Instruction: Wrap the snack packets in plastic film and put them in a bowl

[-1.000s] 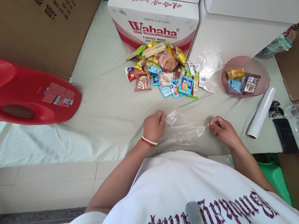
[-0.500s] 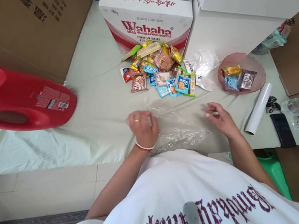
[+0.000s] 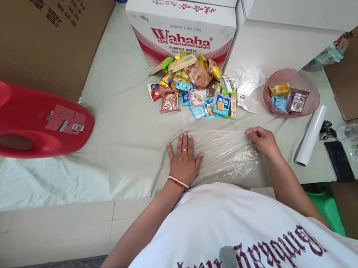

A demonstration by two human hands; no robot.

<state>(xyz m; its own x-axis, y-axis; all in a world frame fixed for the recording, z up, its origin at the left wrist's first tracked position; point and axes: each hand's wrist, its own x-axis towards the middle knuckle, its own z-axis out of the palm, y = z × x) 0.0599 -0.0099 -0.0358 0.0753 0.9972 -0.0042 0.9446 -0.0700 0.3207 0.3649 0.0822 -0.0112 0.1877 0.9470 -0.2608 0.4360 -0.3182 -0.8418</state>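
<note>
- The film is what I'm watching: a clear sheet on the pale cloth, close against the wearer's shirt, between the two hands.
- My view has the left hand palm down at the film's left end, fingers spread; how much film lies under the palm I can't tell.
- The right hand is narrowed to a pinch, thumb and fingers on the film's far right corner.
- Half a second ago I had the left hand curled and the right with fingers apart, off the film. Now the left is flattened and the right has hold.
- I take that as good for the smoothing: with both ends under control, the film lies more spread, though creases fan from the pinch.
- Just beyond it I see the heap of wrapped snacks, untouched, against the carton.
- Right of the heap lies crumpled plastic, then a pink bowl with a few packets inside.
- Farther right I have a white roll, a phone and bottles; far left, a red jug.
</note>
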